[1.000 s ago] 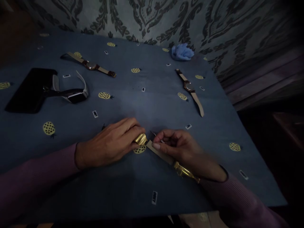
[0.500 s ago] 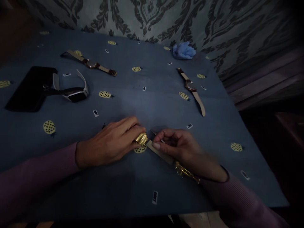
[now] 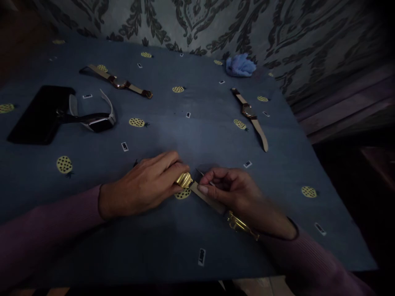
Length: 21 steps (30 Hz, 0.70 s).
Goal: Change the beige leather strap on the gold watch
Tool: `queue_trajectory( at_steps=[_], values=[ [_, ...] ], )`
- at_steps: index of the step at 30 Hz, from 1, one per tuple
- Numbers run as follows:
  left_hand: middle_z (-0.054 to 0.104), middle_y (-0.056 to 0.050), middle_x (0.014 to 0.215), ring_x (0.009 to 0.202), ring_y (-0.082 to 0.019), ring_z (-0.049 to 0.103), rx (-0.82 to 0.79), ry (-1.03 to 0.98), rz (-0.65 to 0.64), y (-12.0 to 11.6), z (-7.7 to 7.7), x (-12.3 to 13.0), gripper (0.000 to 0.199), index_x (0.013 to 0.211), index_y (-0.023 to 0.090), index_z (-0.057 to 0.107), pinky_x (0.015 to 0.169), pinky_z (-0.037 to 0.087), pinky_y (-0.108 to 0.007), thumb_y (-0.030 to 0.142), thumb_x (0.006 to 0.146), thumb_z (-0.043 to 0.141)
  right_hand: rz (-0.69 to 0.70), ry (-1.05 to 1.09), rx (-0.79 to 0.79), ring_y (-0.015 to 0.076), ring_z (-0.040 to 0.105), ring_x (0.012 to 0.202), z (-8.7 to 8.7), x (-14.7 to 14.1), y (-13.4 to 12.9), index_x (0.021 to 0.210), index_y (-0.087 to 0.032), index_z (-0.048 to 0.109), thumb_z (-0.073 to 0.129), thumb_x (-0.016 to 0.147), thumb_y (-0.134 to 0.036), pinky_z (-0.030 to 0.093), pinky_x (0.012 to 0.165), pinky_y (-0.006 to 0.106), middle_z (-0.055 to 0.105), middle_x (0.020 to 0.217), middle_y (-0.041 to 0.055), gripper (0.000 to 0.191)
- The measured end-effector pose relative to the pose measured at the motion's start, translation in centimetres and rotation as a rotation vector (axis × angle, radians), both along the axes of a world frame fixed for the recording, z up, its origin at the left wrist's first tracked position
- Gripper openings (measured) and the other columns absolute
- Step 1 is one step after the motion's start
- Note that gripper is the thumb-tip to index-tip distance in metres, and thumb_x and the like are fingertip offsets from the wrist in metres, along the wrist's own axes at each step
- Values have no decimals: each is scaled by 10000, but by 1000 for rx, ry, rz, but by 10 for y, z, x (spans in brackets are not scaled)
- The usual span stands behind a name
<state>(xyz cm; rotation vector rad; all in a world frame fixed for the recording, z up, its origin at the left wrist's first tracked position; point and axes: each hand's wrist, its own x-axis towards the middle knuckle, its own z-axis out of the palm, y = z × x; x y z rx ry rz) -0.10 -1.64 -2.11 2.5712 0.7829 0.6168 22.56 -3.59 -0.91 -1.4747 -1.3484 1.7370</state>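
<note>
Ctr frame, L hand point(image 3: 148, 185) grips gold watch case point(image 3: 184, 180), R hand point(image 3: 237, 191) pinches thin metal tool point(image 3: 200, 172), nearer beige strap point(image 3: 207, 198) slanting lower rt.

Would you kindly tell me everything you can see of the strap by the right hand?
The strap is flat, beige and leather-like on its visible face, with a gold clasp at its near end. It slants from beside the gold piece in the left hand toward the lower right. The right hand partly covers it and seems to touch it.
</note>
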Motion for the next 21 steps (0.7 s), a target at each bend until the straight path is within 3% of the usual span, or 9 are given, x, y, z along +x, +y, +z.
queue_trajectory(
  at_steps=[8,21],
  values=[
    [571,-78,978,841,-169,569,-9,-29,6,0,-2,0,170,1095,122,559,716,531,-308,194,985,451,14,18,-12,74,470,522,-5,3,-2,706,-171,664,804,712,-342,380,467,193,545,598,-39,222],
    [560,-65,942,787,-152,553,-15,-24,-32,1,-2,0,161,1013,125,583,677,503,-272,195,990,440,45,-40,21,92,473,533,-5,3,-1,705,-178,680,809,702,-397,389,470,211,576,619,-23,255]
  ],
)
